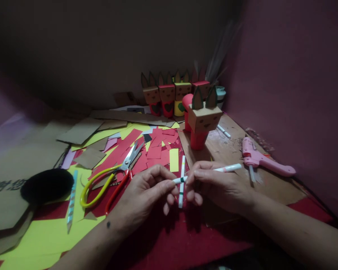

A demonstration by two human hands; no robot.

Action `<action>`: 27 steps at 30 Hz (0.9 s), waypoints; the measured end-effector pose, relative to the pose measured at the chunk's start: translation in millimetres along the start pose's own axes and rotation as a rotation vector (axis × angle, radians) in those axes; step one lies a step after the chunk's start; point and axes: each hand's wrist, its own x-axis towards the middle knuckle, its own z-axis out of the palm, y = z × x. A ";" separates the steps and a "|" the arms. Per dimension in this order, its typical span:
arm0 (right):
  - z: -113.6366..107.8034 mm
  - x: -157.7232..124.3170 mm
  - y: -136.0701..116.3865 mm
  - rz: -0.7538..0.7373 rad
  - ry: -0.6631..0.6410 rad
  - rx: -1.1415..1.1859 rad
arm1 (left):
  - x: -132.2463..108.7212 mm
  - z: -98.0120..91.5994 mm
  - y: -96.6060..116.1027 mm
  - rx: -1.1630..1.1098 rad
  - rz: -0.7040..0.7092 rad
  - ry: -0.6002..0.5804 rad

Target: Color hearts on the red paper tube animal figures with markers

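A white marker (228,168) with a green band at one end and a pinkish band near the other is held low over the table. My left hand (150,195) pinches its green-banded end between thumb and forefinger. My right hand (214,183) is closed round the marker's middle, hiding that part. Beneath my hands lies a second white marker (181,200), with yellow and green bands. Just behind stands a cardboard-headed figure (204,120) with pointed green-edged ears and a red tube body.
Yellow-and-red-handled scissors (126,163) lie left among red paper scraps (154,150). A striped pencil (71,206) and a black oval object (47,185) are farther left. At right is a pink glue gun (266,163). Several similar figures (166,97) stand at the back.
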 end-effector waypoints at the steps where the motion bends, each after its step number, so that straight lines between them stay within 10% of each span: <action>1: 0.8 0.2 0.9 -0.011 -0.004 0.024 | -0.9 1.3 -1.0 -0.017 0.009 -0.002; 12: -0.5 3.6 13.7 -0.079 -0.009 0.083 | -9.7 12.1 -1.9 0.050 0.086 0.058; 19: -6.6 11.8 8.6 -0.006 -0.020 0.038 | -3.5 -0.8 3.8 0.598 0.291 -0.040; 27: -20.5 10.0 -2.9 -0.072 0.267 -0.154 | 9.7 -30.7 10.3 1.080 0.309 0.435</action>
